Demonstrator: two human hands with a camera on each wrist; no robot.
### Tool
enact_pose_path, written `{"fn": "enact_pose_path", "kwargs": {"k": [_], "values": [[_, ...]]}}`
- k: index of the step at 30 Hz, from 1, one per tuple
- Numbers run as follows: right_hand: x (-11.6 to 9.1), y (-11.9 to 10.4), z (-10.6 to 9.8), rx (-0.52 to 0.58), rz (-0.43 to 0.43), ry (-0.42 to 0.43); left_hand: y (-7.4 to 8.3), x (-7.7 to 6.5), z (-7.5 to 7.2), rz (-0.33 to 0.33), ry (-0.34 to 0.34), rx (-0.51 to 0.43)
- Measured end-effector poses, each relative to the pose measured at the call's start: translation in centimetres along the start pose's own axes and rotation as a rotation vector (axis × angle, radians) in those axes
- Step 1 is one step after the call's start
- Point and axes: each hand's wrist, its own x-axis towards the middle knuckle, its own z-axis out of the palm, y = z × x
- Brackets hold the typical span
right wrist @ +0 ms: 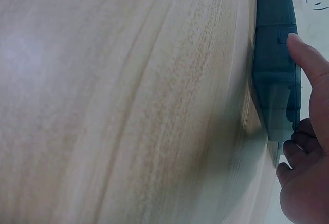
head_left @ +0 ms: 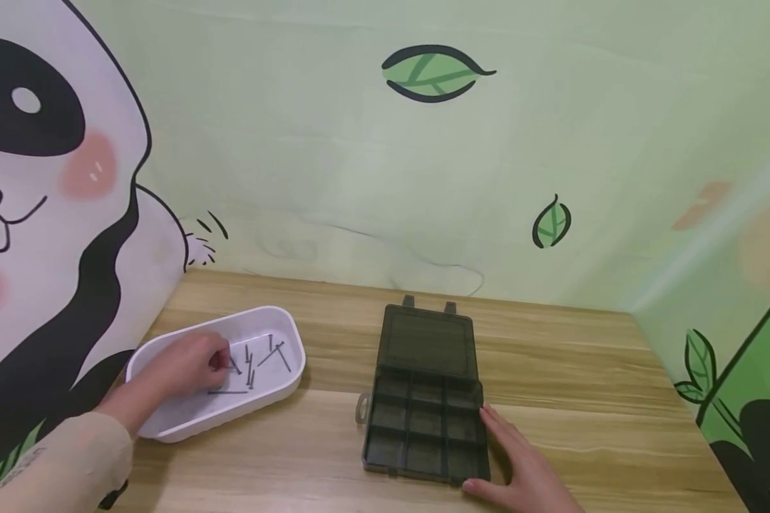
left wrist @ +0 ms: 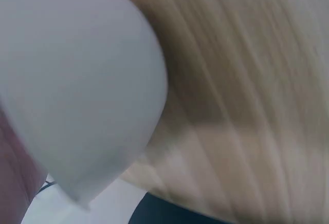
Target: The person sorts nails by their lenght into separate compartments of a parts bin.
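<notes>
In the head view, my left hand (head_left: 195, 363) reaches into a white oblong tray (head_left: 298, 349), its fingers bent and thumb drawn towards the index finger. Thin dark screws (head_left: 250, 370) lie scattered in the tray, one of them right at those fingertips; I cannot tell whether it is pinched. My right hand (head_left: 526, 459) touches a dark translucent compartment box (head_left: 426, 427) at its near right corner, index finger along the side and thumb at the front edge. The box's lid (head_left: 428, 342) lies folded back. In the right wrist view, the thumb (right wrist: 306, 54) meets the box wall (right wrist: 277, 75).
Both containers stand on a wood-grain table (head_left: 334, 427), the tray left of the box. Behind the table hangs a pale green backdrop (head_left: 334, 178) with a panda and leaves. The left wrist view is filled mostly by a pale sleeve (left wrist: 82, 80) and blurred tabletop.
</notes>
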Motion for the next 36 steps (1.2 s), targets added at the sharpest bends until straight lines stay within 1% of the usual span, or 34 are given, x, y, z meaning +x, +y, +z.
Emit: {"fn": "enact_pose_path", "kwargs": {"k": [2,6,8,12,14,17,21,25,27,30,34,36], "values": [[0.0,0.0,0.0,0.001,0.001,0.000,0.3,-0.2,-0.5,0.022,0.010,0.015],[0.1,0.0,-0.1,-0.001,0.003,-0.001,1.2,-0.6,-1.7,0.046,-0.001,0.046],[0.1,0.0,-0.1,-0.001,-0.001,0.002,1.8,-0.9,-2.4,0.058,-0.004,0.073],[0.1,0.2,0.0,-0.001,-0.011,0.009,2.9,-1.1,-3.5,0.097,0.012,0.140],[0.1,0.2,0.0,-0.002,-0.016,0.012,3.5,-1.1,-4.0,0.129,0.027,0.164],[0.0,0.2,0.1,-0.003,-0.020,0.014,4.3,-1.0,-4.7,0.177,0.030,0.183],[0.1,0.1,0.1,-0.008,-0.011,0.013,5.5,-0.7,-5.5,0.264,0.044,0.196],[0.2,0.0,0.0,-0.006,0.008,0.006,7.0,0.3,-5.8,0.348,0.053,0.188],[0.3,0.0,0.0,-0.007,0.012,0.003,7.8,0.8,-5.9,0.380,0.053,0.188],[0.3,0.1,0.0,-0.012,0.015,0.003,9.1,1.9,-5.8,0.446,0.062,0.189],[0.3,0.2,0.1,-0.011,0.013,0.008,11.0,3.5,-5.5,0.524,0.075,0.213],[0.2,0.2,0.1,-0.006,0.013,0.009,12.2,4.2,-5.2,0.551,0.074,0.227]]}}
